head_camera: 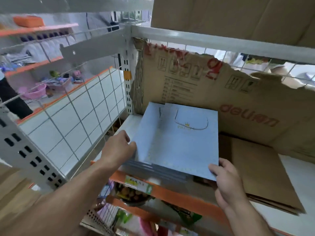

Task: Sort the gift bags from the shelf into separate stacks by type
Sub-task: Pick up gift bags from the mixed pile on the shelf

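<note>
A stack of flat light-blue gift bags lies on the white shelf, its top bag showing a cord handle and a small gold print. Darker bag edges show under the top bag at the front. My left hand grips the stack's left edge, fingers tucked against the bags. At the front right corner my right hand holds the top bag, thumb on top. A stack of flat brown paper bags lies to the right of the blue ones.
A torn cardboard sheet with red print stands behind the bags against the wire back. A cardboard box sits on the shelf above. The orange shelf lip has a price label; goods fill the shelf below. A wire grid side panel stands on the left.
</note>
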Action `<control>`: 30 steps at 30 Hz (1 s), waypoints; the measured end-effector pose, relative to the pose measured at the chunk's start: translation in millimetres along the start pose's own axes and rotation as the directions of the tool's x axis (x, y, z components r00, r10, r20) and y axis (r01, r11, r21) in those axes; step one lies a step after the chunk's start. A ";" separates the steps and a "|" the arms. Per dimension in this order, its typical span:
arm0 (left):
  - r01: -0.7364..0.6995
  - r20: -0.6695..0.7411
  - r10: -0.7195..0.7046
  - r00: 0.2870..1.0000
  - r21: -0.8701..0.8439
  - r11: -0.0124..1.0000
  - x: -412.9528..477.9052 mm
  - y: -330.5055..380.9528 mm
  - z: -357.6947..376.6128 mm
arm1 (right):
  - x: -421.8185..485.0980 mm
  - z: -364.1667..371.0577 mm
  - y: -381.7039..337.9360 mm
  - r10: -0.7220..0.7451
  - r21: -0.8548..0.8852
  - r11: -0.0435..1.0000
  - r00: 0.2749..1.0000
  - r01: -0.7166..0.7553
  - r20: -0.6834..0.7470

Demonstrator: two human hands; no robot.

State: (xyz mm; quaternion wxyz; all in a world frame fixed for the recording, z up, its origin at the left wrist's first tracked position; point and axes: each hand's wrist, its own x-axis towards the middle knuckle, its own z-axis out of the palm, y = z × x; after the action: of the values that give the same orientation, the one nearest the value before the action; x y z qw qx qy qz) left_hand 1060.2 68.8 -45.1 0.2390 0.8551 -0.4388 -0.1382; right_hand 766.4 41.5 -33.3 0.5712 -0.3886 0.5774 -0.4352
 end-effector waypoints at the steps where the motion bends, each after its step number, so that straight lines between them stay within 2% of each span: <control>1: -0.017 0.013 0.017 1.000 -0.010 1.000 1.9 -2.9 1.0 | -3.8 2.2 1.1 -0.004 0.001 1.000 1.000 0.004 -0.012; 4: -0.054 0.089 0.061 0.994 -0.077 0.996 4.3 -14.5 1.4 | -13.9 8.5 5.4 -0.006 0.018 1.000 0.998 0.007 -0.059; 6: -0.070 0.229 0.095 0.969 -0.118 0.991 2.5 -28.5 -2.2 | -20.1 13.9 7.9 0.000 0.033 0.999 0.996 0.002 -0.084; 8: -0.157 0.361 0.153 0.920 -0.018 0.987 -0.9 -45.0 -5.9 | -24.8 20.3 10.3 0.000 0.039 0.999 0.995 0.004 -0.101; 10: -0.323 0.423 0.224 0.878 0.177 0.930 -2.7 -59.2 -4.6 | -27.7 27.2 12.4 -0.004 0.047 0.999 0.994 0.009 -0.113; 12: -0.425 0.403 0.298 0.865 0.272 0.863 -1.5 -65.9 -1.1 | -29.4 34.5 13.4 -0.006 0.055 0.998 0.992 0.013 -0.129; 18: -0.421 0.385 0.306 0.871 0.260 0.869 0.8 -65.9 0.5 | -26.2 61.4 9.9 -0.019 0.002 1.000 0.995 0.019 -0.103; 22: -0.428 0.385 0.312 0.868 0.264 0.864 -0.4 -68.6 1.1 | -7.9 76.4 14.3 -0.053 -0.162 0.986 0.983 0.025 -0.173; 24: -0.429 0.391 0.315 0.865 0.251 0.867 -0.5 -68.4 1.0 | -0.7 78.5 18.7 -0.106 -0.329 0.944 0.969 0.027 -0.225; 27: -0.431 0.397 0.315 0.862 0.249 0.867 -0.5 -67.7 0.5 | -2.1 79.0 20.5 -0.232 -0.624 0.781 0.942 0.032 -0.242; 30: -0.429 0.403 0.309 0.861 0.252 0.867 -0.1 -67.4 -0.2 | -5.9 79.8 19.6 -0.283 -0.751 0.660 0.926 -0.001 -0.250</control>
State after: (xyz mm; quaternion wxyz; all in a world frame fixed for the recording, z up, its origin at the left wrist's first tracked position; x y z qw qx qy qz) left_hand 1106.3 102.7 -80.7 0.0314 0.7427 -0.6489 -0.1622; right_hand 847.2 48.7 -47.4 0.2179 -0.5475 0.7619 -0.2687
